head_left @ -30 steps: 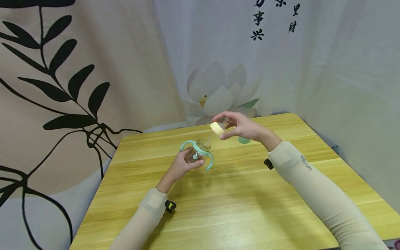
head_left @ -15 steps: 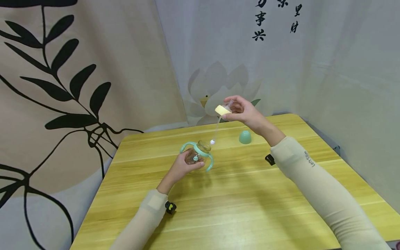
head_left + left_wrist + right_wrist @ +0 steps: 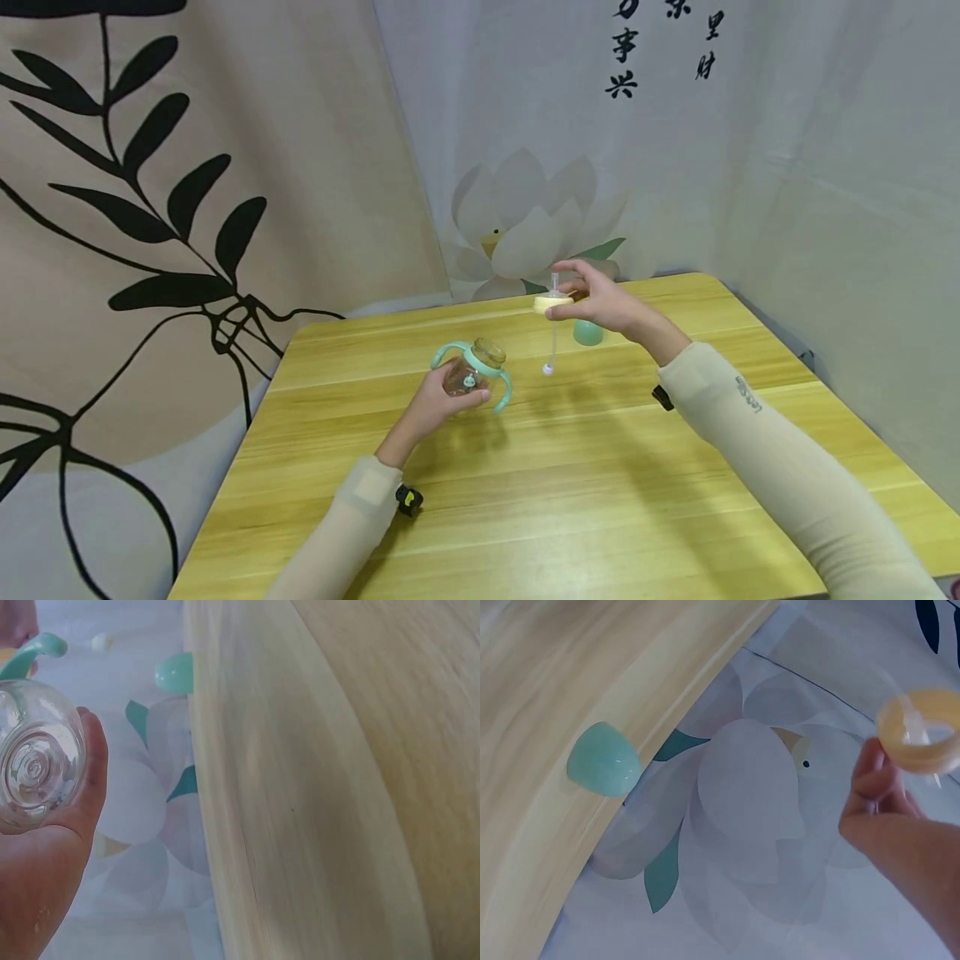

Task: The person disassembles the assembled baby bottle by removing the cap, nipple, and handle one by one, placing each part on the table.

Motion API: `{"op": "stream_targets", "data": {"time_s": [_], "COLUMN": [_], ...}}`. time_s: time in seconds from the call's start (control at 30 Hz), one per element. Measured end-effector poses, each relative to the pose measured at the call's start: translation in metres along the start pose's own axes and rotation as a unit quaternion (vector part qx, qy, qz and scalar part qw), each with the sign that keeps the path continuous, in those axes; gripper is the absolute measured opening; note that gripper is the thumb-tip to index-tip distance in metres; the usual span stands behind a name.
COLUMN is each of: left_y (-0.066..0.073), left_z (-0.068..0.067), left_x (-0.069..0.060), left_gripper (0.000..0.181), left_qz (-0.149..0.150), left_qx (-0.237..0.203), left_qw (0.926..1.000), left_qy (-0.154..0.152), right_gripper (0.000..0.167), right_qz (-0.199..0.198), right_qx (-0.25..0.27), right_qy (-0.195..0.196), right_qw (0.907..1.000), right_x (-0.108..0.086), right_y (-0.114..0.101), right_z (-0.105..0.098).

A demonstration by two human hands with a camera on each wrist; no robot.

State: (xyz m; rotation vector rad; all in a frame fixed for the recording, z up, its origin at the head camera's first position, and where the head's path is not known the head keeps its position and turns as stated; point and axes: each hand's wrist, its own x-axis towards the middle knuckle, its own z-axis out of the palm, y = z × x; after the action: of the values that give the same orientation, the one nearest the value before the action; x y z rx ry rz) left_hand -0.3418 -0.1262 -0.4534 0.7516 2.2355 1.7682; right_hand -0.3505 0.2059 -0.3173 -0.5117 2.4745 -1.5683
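My left hand point(image 3: 438, 397) grips a clear baby bottle point(image 3: 463, 379) with a mint-green two-handled collar. The bottle leans to the right above the table, its amber-tinted neck uncovered; its round base point(image 3: 34, 769) faces the left wrist view. Up and to the right, my right hand point(image 3: 600, 304) pinches the pale yellow ring of the bottle's nipple top point(image 3: 552, 303). From that top a thin straw with a small white weight point(image 3: 548, 369) hangs down, apart from the bottle. In the right wrist view the yellow ring point(image 3: 922, 757) is partly cut off by the frame edge.
A mint-green domed cap point(image 3: 588, 332) stands on the wooden table point(image 3: 525, 500) behind the right hand, near the far edge. Printed curtains point(image 3: 315, 167) hang just beyond the table.
The right hand has lifted the nipple top with its straw out from over the bottle mouth, then moved it right and lower, turning it upright. The left hand and bottle have barely moved.
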Motion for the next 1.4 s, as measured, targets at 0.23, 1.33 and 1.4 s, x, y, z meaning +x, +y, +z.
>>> {"op": "stream_targets", "data": {"time_s": [0.23,1.33,1.4], "left_y": [0.002,-0.003,-0.006], "left_z": [0.000,-0.021,-0.020], "left_x": [-0.003,-0.015,-0.017], "left_gripper": [0.050,0.048,0.047], "left_qz": [-0.001,0.005,0.000], "left_qx": [0.002,0.008,0.007], "left_qw": [1.0000,0.9999,1.0000], "left_qy": [0.004,0.008,0.005], "right_gripper": [0.091,0.082,0.082], "right_qz": [0.060,0.143,0.144], "right_qx": [-0.073,-0.211,-0.220], "right_qy": [-0.063,0.072,0.086], "right_qw": [0.9935,0.9642,0.9610], "right_x": [-0.007,0.099,0.103], "right_y": [0.004,0.093,0.100], "right_z": [0.006,0.063,0.068]}}
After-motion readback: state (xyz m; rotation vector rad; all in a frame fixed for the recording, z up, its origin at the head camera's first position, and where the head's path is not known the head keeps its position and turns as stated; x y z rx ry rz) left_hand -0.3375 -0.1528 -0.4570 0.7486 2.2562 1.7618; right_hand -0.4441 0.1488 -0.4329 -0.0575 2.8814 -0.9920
